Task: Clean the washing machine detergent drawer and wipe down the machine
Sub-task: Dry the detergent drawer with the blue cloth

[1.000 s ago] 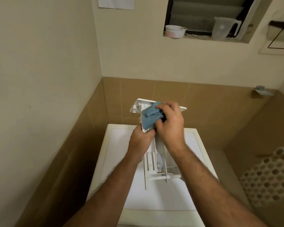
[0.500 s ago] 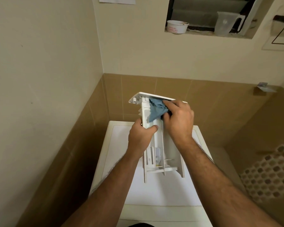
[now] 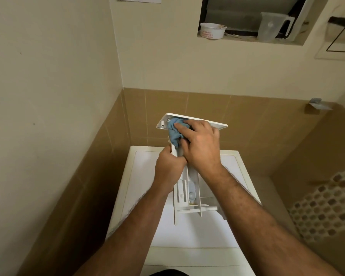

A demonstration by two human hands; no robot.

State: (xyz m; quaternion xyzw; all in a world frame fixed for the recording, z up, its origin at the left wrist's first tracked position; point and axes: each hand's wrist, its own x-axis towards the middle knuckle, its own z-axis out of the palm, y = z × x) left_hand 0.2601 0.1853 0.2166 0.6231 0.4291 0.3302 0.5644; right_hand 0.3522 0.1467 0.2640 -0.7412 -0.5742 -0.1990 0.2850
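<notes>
Head cam looks down on a white washing machine point(image 3: 147, 226) wedged into a corner, cream wall on the left and brown tile behind it. The white detergent drawer point(image 3: 187, 188) is pulled right out and held above the machine's top, roughly over the middle and toward the back edge, with its front panel pointing away from the person and up toward the tiled wall.

The left hand point(image 3: 168, 170) is wrapped around the drawer's left side wall about halfway along, fingers curled on it, so that hand is gripping the drawer. The right hand point(image 3: 200, 145) has a bunched-up blue cloth point(image 3: 174, 133) under its fingers and presses it into the far end of the drawer, right behind the front panel. The thumb is tucked in against the cloth, so it's clamped on the rag rather than just resting there.

The near end of the drawer shows its compartments and a small grey-blue plastic insert point(image 3: 192, 191).

Up on the wall, a recessed ledge point(image 3: 247, 39) holds a small white tub point(image 3: 212, 30) and a clear plastic jug point(image 3: 270, 26).
</notes>
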